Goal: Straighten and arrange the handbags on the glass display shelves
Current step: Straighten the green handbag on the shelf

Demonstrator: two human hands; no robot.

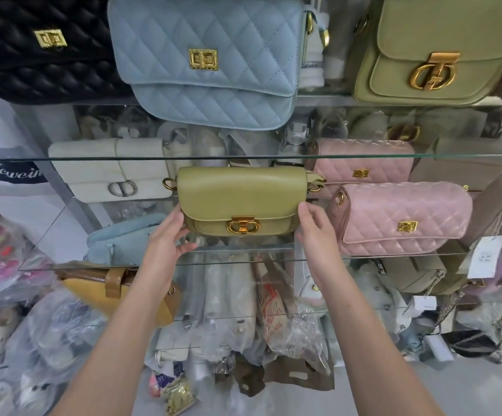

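A small olive-green handbag [240, 195] with a gold clasp stands upright on the middle glass shelf [237, 256]. My left hand [168, 235] grips its lower left corner. My right hand [314, 226] holds its right side. A pink quilted handbag [403, 217] sits just to its right, with a second pink one [364, 163] behind. A white handbag [108, 169] stands to the left at the back. On the shelf above are a black quilted bag [33, 46], a light blue quilted bag [210, 58] and a larger olive bag [436, 52].
A light blue bag [117, 238] lies left of my left hand. A yellow bag [114, 291] sits on the shelf below. Plastic-wrapped goods [48, 331] and paper bags [276, 319] crowd the floor beneath. A white price tag [484, 256] hangs at the right.
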